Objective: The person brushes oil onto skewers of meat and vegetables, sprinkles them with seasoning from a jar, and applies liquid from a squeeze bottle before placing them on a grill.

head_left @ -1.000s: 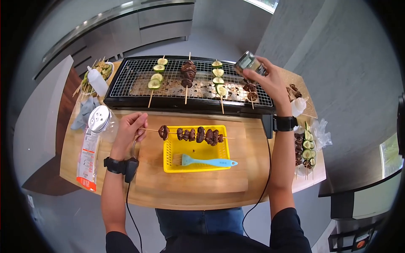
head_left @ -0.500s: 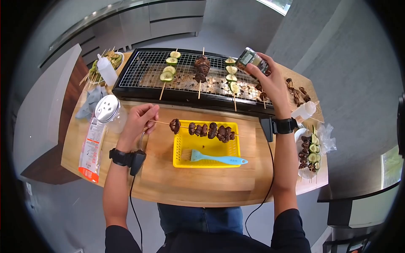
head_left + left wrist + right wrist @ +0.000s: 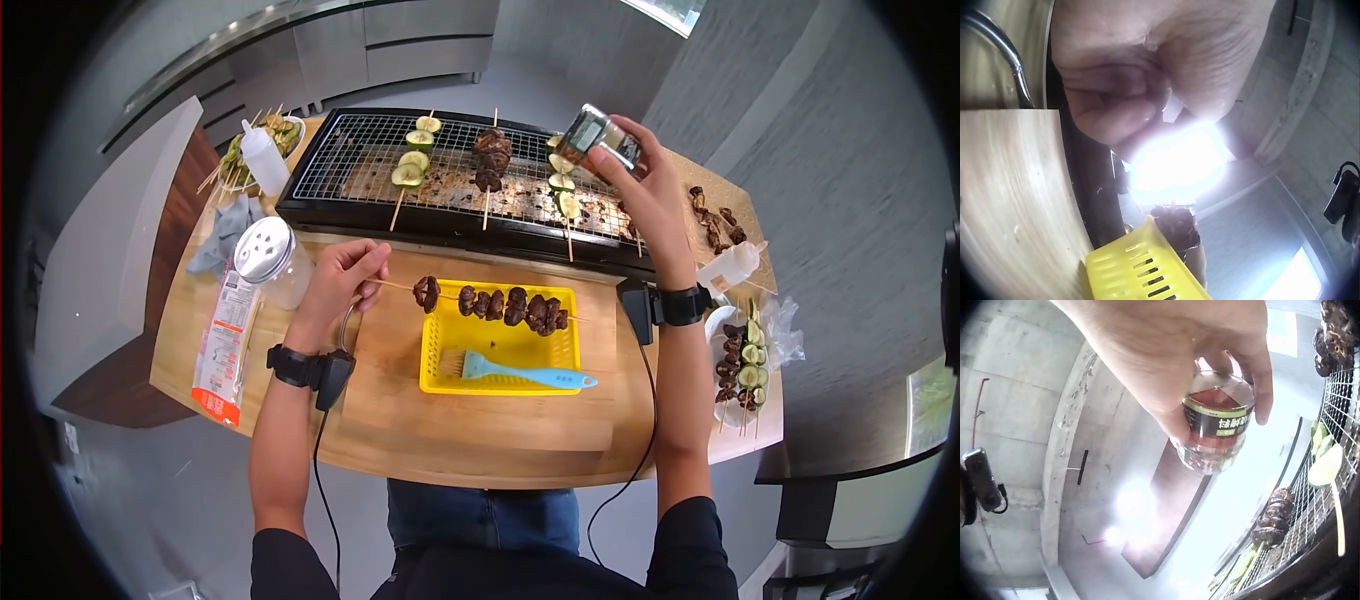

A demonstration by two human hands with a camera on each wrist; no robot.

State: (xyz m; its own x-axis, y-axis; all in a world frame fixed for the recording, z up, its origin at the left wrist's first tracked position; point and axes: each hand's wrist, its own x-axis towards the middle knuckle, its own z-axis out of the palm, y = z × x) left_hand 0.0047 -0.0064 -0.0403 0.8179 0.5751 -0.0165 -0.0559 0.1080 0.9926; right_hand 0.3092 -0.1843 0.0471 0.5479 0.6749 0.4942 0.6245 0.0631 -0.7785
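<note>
My left hand [image 3: 345, 275] pinches the bare end of a wooden skewer [image 3: 490, 305] loaded with dark meat pieces and holds it level over a yellow basket [image 3: 500, 340]. In the left wrist view the curled fingers [image 3: 1116, 94] fill the top, with the yellow basket [image 3: 1141, 272] and the meat [image 3: 1175, 225] below. My right hand [image 3: 635, 185] grips a small spice jar [image 3: 590, 135] tilted above the right part of the grill [image 3: 460, 185]. The right wrist view shows the spice jar [image 3: 1216, 422] with reddish contents and a green label, held between thumb and fingers.
Several skewers of zucchini and meat lie on the grill. A blue basting brush [image 3: 525, 372] lies in the basket. A metal-lidded shaker [image 3: 268, 260], a packet [image 3: 222, 345] and a squeeze bottle [image 3: 262, 160] stand left; a plate of skewers [image 3: 740, 365] sits right.
The view has shifted, so the table sits lower and further right in frame. My right hand keeps the jar tilted over the grill; my left hand keeps the skewer over the basket.
</note>
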